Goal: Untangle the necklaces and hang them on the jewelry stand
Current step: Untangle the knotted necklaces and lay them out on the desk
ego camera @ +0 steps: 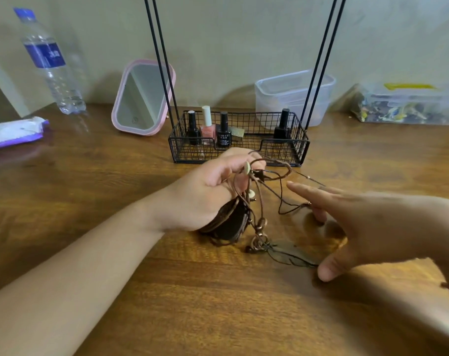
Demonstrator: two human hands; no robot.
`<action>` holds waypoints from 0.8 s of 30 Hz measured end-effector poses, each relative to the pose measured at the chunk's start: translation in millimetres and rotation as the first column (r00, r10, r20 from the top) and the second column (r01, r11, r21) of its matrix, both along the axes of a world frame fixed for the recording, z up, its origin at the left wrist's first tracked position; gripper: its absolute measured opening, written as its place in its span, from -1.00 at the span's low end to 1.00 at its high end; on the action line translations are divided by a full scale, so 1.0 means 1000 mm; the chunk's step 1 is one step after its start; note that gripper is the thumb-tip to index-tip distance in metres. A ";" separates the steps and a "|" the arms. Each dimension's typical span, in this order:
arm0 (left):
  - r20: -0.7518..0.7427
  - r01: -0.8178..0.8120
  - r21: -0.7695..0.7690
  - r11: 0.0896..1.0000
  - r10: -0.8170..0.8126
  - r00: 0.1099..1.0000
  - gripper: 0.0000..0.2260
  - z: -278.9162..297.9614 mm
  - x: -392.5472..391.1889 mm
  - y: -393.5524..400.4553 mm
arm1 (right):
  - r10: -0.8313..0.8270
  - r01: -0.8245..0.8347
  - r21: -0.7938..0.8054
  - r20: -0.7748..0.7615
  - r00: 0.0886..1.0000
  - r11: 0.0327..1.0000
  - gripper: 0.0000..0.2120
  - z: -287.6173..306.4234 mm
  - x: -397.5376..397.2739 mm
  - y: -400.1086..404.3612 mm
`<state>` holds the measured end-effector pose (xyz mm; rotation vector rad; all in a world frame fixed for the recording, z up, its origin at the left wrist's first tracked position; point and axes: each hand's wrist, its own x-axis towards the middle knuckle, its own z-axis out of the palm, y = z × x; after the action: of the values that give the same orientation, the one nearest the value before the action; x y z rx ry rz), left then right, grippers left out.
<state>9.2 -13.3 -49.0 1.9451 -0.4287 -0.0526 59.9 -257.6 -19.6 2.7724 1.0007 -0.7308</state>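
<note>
A tangle of brown cord necklaces (256,201) with copper rings, cream beads and dark round pendants hangs from my left hand (208,191), which is closed around the cords above the wooden table. A leaf-shaped pendant (292,253) lies flat on the table below. My right hand (352,222) is spread to the right of the tangle, fingers apart, with a thin cord running to its fingers. The black jewelry stand (239,147) is a wire basket with tall thin rods (164,60) rising out of frame, right behind my hands.
Several nail polish bottles (208,124) stand in the basket. A pink-framed mirror (143,98) and a water bottle (51,62) are at the back left, a wipes pack (12,132) at the left edge. A clear plastic tub (292,96) and a filled bag (403,106) sit back right.
</note>
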 end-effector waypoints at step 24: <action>0.179 -0.075 -0.673 0.736 0.260 0.949 -0.72 0.027 -0.003 -0.018 | 0.025 -0.063 0.157 0.229 0.973 0.986 -0.02 -0.006 -0.009 0.020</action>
<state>5.8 -31.3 -21.6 1.2677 -0.3725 0.4346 51.0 -237.3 -25.9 2.8747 1.1155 -0.3293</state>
